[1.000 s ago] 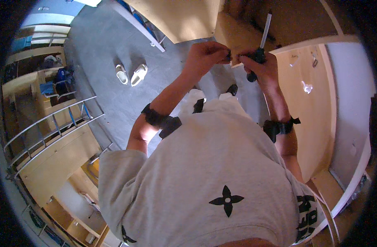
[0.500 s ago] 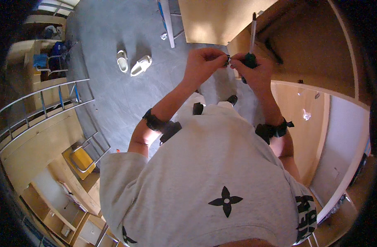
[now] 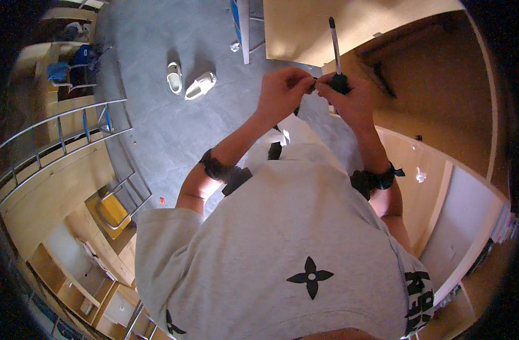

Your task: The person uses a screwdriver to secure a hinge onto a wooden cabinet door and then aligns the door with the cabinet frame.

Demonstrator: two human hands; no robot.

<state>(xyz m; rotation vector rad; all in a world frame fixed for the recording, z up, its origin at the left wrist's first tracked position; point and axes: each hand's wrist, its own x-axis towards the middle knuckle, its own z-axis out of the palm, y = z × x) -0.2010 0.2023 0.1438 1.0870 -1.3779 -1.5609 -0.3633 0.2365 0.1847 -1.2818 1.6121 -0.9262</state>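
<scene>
My right hand [image 3: 353,99] is closed around the dark green handle of a screwdriver [image 3: 336,51], whose metal shaft points up and away from me. Its thumb and fingertip meet close to my left hand [image 3: 285,93]. The left fingers are pinched on a small dark piece [image 3: 312,85], too small to name, between the two hands. Both hands are raised in front of an open wooden cabinet [image 3: 429,85], beside its door panel [image 3: 305,34].
A pair of white shoes [image 3: 200,86] stands on the grey floor [image 3: 140,119]. Metal ladder rails [image 3: 61,136] and a yellow chair [image 3: 112,212] are on the left. A blue-and-white post [image 3: 242,34] rises beyond my hands. Wooden shelving [image 3: 435,153] lies to the right.
The screwdriver's tip has swung to the left. The room has shifted slightly in view, and a leg has moved below my hands. Both hands keep their pinch.
</scene>
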